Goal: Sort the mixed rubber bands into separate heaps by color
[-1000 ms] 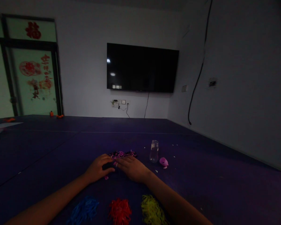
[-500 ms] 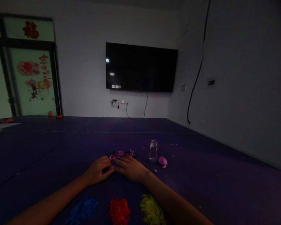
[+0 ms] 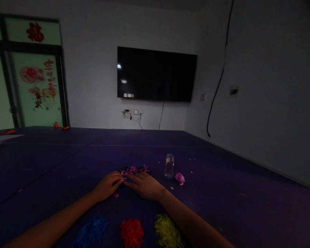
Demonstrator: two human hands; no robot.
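My left hand (image 3: 107, 187) rests low over the dark purple surface, thumb and forefinger pinched together on a small pink rubber band (image 3: 124, 179). Beside it my right hand (image 3: 146, 187) lies palm down with fingers stretched out, at the near edge of a loose heap of pink and dark rubber bands (image 3: 134, 170). Another pink bit (image 3: 116, 195) shows beneath my left hand. Closer to me are three piles of rubber bands: a blue pile (image 3: 91, 230), a red pile (image 3: 131, 233) and a yellow pile (image 3: 167, 231), partly beside my right forearm.
A clear bottle (image 3: 169, 166) without a lid stands right of my right hand, and a pink cap-like piece (image 3: 180, 178) lies beside it. Small white scraps dot the surface. Far off are a wall-mounted television (image 3: 156, 74), a hanging cable (image 3: 217, 88) and small orange objects (image 3: 65, 127).
My left thumb and forefinger have closed together near the heap. A pink bit now shows below my left hand. My right hand stays almost still.
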